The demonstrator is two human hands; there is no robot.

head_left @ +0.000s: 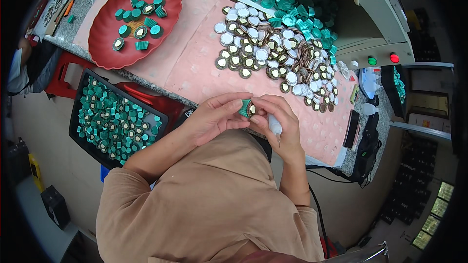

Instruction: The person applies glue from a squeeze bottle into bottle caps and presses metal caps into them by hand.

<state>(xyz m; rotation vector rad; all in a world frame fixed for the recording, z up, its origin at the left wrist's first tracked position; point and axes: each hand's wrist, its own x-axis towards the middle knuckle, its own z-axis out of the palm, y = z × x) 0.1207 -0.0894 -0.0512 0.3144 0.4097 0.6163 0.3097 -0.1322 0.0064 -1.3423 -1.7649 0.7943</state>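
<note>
In front of my body, above the table's near edge, both hands meet. Between the fingers of my left hand (214,117) is a green fluted cap (244,108), lying on its side. A dark scalloped disc (252,109) with a pale heart-shaped patch sits at the cap's right end, against the fingertips of my right hand (287,129). My right hand also keeps a small whitish squeeze bottle (274,125) in its palm, nozzle pointing down toward the wrist. Fingers hide part of the cap and the disc.
Loose scalloped discs (261,54) are heaped on the pink-covered table (195,63), with green caps (289,20) piled behind. A red scalloped bowl (105,27) holds several caps. Lower left, a black tray (76,117) is full of them. A phone (350,128) lies right.
</note>
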